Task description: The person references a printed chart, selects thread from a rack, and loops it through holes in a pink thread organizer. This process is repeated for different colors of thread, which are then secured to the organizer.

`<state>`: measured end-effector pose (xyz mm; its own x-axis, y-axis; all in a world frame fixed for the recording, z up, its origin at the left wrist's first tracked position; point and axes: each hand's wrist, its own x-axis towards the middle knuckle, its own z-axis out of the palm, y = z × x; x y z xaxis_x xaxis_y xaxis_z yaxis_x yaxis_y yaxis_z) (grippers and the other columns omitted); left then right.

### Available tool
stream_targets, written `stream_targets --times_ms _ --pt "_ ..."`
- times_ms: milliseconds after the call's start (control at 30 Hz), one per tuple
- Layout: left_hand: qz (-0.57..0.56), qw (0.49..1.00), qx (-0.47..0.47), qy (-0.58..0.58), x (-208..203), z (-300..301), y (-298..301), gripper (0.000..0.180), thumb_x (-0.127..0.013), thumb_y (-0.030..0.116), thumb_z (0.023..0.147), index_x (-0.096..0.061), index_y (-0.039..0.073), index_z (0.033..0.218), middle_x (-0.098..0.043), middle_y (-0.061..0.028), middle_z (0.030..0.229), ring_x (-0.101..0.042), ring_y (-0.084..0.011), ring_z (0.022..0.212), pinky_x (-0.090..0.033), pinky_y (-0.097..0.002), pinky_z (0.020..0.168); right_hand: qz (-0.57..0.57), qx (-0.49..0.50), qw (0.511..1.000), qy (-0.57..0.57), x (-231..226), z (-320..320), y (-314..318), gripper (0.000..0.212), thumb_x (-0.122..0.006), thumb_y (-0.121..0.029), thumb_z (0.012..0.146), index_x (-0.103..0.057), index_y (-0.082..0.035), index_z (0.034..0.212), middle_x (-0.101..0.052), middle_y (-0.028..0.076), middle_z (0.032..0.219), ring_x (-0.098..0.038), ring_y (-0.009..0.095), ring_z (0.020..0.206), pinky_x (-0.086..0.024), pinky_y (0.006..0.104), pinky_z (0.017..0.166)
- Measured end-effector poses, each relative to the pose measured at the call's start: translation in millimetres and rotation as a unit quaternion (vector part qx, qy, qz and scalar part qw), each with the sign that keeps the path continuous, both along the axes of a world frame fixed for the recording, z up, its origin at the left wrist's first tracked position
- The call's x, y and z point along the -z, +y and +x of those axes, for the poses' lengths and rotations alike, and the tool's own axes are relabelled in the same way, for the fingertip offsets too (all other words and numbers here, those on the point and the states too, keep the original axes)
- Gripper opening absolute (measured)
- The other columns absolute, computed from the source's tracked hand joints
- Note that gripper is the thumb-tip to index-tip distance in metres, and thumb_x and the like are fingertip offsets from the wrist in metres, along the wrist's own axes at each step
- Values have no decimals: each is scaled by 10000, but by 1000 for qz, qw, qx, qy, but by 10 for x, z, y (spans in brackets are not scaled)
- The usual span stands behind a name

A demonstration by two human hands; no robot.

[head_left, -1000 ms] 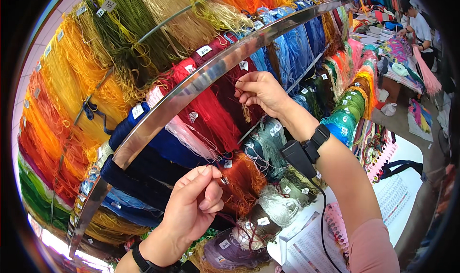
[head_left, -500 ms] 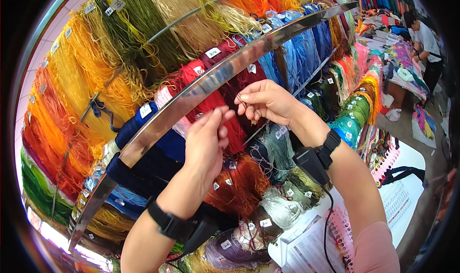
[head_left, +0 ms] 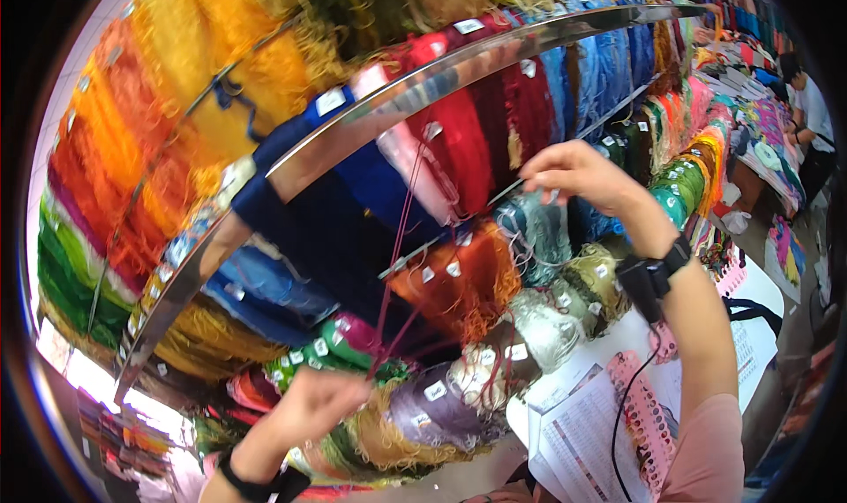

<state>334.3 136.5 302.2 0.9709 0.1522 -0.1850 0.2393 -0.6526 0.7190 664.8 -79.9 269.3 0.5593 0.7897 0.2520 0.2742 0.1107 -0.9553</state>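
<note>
My left hand (head_left: pixel 325 406), blurred, is closed on dark red thread (head_left: pixel 399 238). Thin strands of it run taut upward from my fingertips to the red and pink skeins (head_left: pixel 454 141) behind the metal rail. Over on the right, my right hand (head_left: pixel 578 178) hangs in front of the dark red skeins and above a grey-teal skein (head_left: pixel 538 225). Its fingers are loosely bent and apart, and I see nothing in them. Below the strands hangs a rust-orange skein (head_left: pixel 468 274).
A shiny metal rail (head_left: pixel 344 141) curves across the rack of tagged skeins. Yellow and orange skeins (head_left: pixel 168 97) hang at the left. At lower right, printed sheets (head_left: pixel 573 450) and a pink spiral-bound thread card (head_left: pixel 640 415) lie on a white table. A person (head_left: pixel 807 115) stands far right.
My hands have parted from close together at the red skeins. The left moved down and left, drawing the thread out long; the right shifted rightward. The view has shifted.
</note>
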Motion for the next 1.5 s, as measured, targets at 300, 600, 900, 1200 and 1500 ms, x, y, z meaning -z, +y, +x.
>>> stream_targets --times_ms 300,600,900,1200,1500 --pt "550 644 -283 450 803 -4629 272 136 -573 126 641 -621 6 602 -572 -137 557 -598 -188 593 -453 -252 543 -88 -69 990 -86 -275 -1284 -239 160 -555 -155 764 -588 -7 812 -593 33 698 -526 55 569 -399 171 486" --pt "145 901 -367 181 738 -4894 -564 168 -526 89 759 -572 -59 695 -563 -69 579 -460 -141 470 -378 -250 481 -437 -65 739 -509 1542 -3274 -794 589 -480 -448 748 -376 -72 1189 -293 193 1258 -303 326 1151 -262 493 898" --pt "-37 937 -345 45 1167 -5047 -313 228 -502 74 777 -540 -33 579 -501 -27 498 -439 -78 465 -331 -203 444 -384 72 760 -519 2134 -3294 -1158 434 -436 -322 793 -370 -219 1209 -281 159 1275 -246 334 1180 -180 506 943" --pt "-75 958 -272 58 955 -4431 -537 117 -528 20 753 -582 -64 691 -542 -73 553 -492 -99 481 -398 -214 459 -322 220 807 -443 2132 -3283 -1059 457 -585 -207 636 -440 -38 1036 -379 180 1112 -343 306 1073 -256 416 895" --pt "-101 958 -237 123 902 -4084 -473 104 -526 9 758 -586 -69 723 -555 -82 569 -513 -103 499 -417 -221 466 -265 164 808 -500 2121 -3332 -985 215 -540 -52 640 -468 -40 842 -445 99 963 -420 257 951 -308 386 768"
